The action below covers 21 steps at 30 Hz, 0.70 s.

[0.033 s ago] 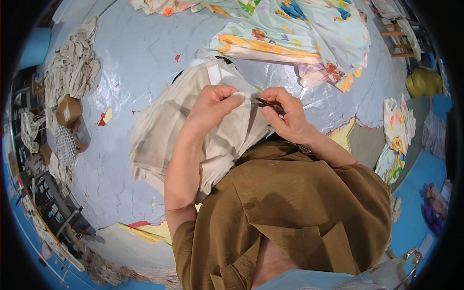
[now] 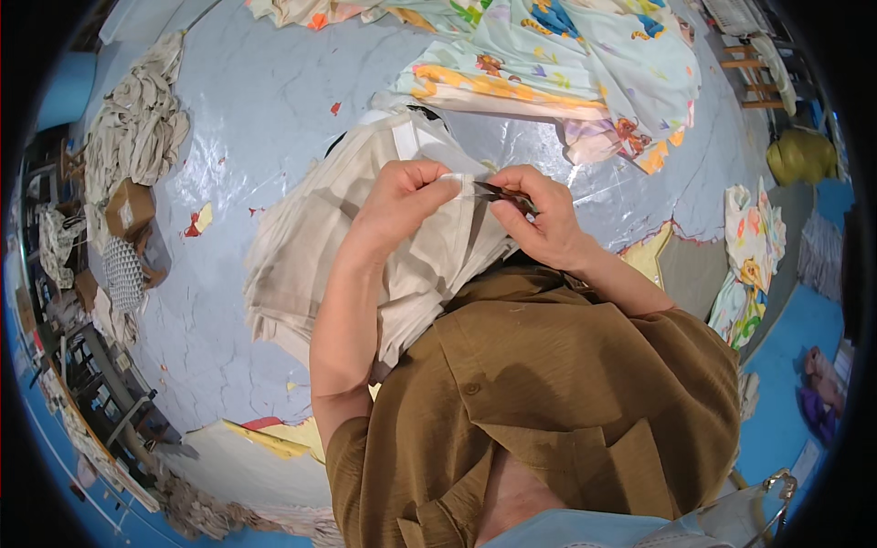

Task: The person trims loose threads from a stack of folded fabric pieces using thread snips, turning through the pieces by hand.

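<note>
Over table [image 2: 274, 110] | left hand [image 2: 402, 196] pinches cloth [image 2: 301, 247] | right hand [image 2: 539, 219] grips snips [image 2: 498, 193]

The small dark tool [image 2: 505, 194] in the right hand [image 2: 539, 219] was mostly hidden by the fingers, so its kind could not be told. The near part of the beige cloth [image 2: 301, 256] lay hidden under the left forearm and the brown shirt [image 2: 548, 402]. At the far edge, the colourful printed fabric [image 2: 548, 55] was cut off, and the clutter at far left was too small and bent to make out.
</note>
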Tool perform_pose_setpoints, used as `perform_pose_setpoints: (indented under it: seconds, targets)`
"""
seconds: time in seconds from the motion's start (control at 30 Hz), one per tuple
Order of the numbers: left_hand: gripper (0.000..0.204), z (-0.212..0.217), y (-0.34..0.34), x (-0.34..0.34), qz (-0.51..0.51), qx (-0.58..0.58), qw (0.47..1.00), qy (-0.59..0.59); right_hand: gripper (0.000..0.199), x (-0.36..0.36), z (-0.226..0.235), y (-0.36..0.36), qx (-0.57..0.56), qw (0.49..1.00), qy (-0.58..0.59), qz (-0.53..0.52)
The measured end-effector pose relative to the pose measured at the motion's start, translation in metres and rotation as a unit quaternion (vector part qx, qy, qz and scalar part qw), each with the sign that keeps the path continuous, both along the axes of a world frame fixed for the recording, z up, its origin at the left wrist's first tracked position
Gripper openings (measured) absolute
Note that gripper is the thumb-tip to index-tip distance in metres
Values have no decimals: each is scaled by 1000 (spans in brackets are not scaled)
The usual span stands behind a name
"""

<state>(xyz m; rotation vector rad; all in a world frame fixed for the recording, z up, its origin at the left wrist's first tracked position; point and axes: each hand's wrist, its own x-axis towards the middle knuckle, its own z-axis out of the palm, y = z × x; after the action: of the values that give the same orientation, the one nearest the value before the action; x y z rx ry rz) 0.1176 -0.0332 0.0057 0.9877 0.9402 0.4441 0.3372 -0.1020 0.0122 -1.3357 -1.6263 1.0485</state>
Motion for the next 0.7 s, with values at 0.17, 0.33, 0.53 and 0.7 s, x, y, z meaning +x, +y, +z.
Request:
perform_pose_setpoints:
  seconds: [0.17,0.33,0.53,0.7]
  targets:
    - [13,-3,0,-2,-3,-9,1000,-22,26,-1,1,9,110,991,-67,19]
    - [13,-8,1,-3,-10,-15,999,-38,27,-1,1,12,135,988,-73,31]
    - [13,-5,0,-3,-4,-36,999,-28,26,-4,-1,13,143,987,-62,32]
    - [13,-3,0,-2,-3,-31,999,-19,25,-4,-1,14,142,987,-66,30]
